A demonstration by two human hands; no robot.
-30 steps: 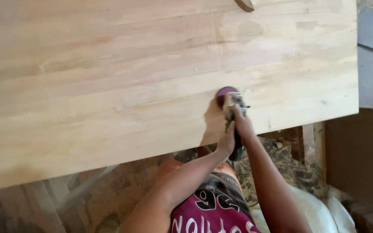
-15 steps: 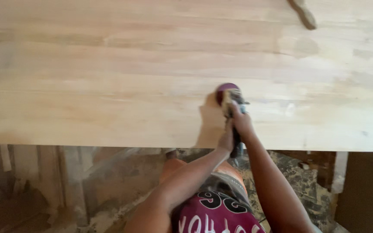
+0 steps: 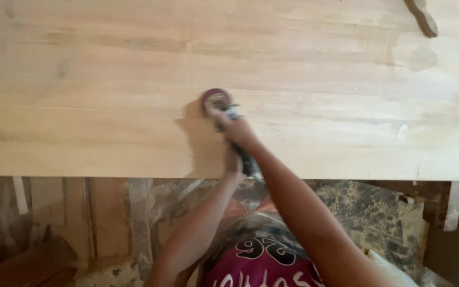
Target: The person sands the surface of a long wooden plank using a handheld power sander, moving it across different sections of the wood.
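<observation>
Head view: pale, smooth wooden panel (image 3: 107, 79), broad and flat — round-disc sander (image 3: 217, 101) upon it; right hand (image 3: 238, 133) closed over the sander's body, left hand (image 3: 233, 163) clasped on its rear handle.

I've got a handheld sander (image 3: 224, 114) in view, its round reddish-purple disc lying flat on the pale wooden board (image 3: 107, 90). The disc sits just beyond my right hand (image 3: 238, 133), the dark body running back under it toward my left hand (image 3: 234, 162) at the board's near edge. The board is broad, light and smooth, lying flat, spreading well past both hands.
</observation>
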